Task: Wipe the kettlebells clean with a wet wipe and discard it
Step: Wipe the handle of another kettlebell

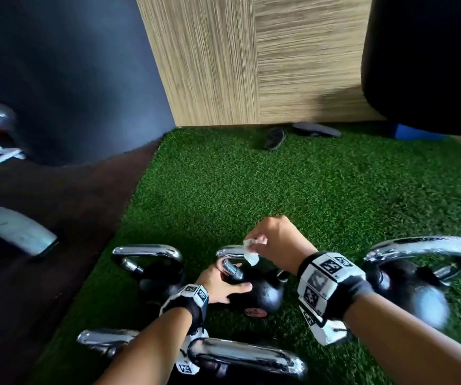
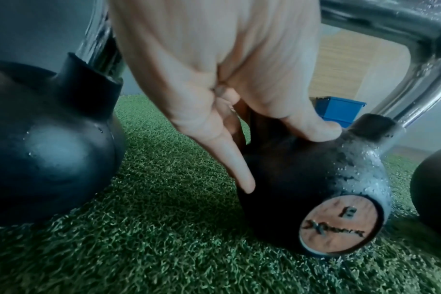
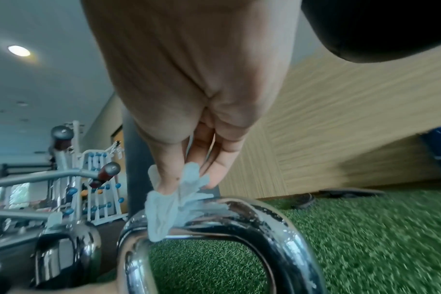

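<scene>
Several black kettlebells with chrome handles stand on green turf (image 1: 251,190). My left hand (image 1: 219,284) grips the round body of the middle kettlebell (image 1: 262,294), with the thumb (image 2: 315,129) on top and a finger (image 2: 237,167) down its side. A round reddish label (image 2: 338,224) marked 8 faces the left wrist camera. My right hand (image 1: 271,240) pinches a small white wet wipe (image 1: 251,252) just above this kettlebell's chrome handle (image 3: 239,210). In the right wrist view the wet wipe (image 3: 161,210) hangs onto the handle's top.
Other kettlebells stand at left (image 1: 157,273), at right (image 1: 412,287) and close in front (image 1: 240,354). Two dark sandals (image 1: 275,138) lie by the wood-panel wall (image 1: 251,65). A black bag (image 1: 429,65) hangs at right above a blue box (image 1: 415,133). A grey machine leg (image 1: 12,232) sits on the dark floor.
</scene>
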